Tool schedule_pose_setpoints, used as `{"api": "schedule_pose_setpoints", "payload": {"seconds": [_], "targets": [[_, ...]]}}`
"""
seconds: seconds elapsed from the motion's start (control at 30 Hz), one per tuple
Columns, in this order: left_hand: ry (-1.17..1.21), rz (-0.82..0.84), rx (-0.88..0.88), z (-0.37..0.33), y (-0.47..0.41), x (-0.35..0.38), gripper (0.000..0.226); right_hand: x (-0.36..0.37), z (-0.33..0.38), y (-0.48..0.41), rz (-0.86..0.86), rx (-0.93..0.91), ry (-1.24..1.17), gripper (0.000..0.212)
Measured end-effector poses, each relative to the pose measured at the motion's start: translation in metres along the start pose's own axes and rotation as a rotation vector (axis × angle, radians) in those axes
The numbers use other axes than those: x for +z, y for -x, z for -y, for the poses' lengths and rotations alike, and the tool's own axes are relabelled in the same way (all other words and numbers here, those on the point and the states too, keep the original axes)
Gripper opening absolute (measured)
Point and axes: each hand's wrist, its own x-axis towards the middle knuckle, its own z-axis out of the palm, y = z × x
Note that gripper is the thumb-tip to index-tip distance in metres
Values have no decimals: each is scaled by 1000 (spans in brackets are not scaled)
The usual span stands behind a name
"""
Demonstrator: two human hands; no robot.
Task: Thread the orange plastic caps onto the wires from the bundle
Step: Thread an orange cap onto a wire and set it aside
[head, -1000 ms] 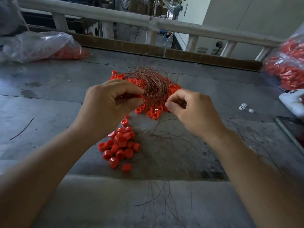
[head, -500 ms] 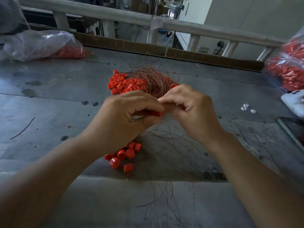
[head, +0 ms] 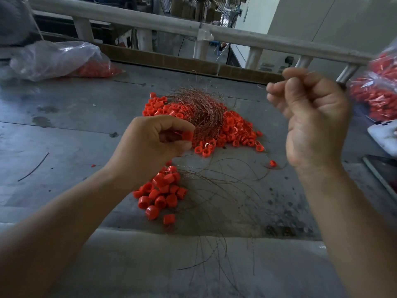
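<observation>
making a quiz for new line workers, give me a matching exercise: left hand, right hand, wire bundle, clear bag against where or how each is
1 left hand
2 right hand
3 wire bundle
4 clear bag

A far left of the table
B pinches an orange cap
C lies on the far cap pile
D raised, pinches a thin wire

Pairs: 1-B, 2-D, 3-C, 4-A

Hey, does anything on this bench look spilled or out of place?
A stray cap lies alone on the table, clear of the far pile and the near pile. A dark wire scrap sits by itself at far left. Nothing looks damaged.
</observation>
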Motion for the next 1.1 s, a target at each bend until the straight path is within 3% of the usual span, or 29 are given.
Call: {"api": "schedule_pose_setpoints", "payload": {"seconds": [0.1, 0.23, 0.47, 1.1], "targets": [[67, 24, -36, -1, 0, 0, 39, -4, 3, -2, 3, -9, 17, 11], [176, 58, -75, -6, 2, 1, 32, 2, 4, 8, 215, -149, 346, 18], [284, 64, -89, -10, 3, 1, 28, 22, 3, 32, 494, -215, 591, 11], [336, 107, -94, -10, 4, 3, 31, 25, 1, 36, 506, -194, 663, 7]]}}
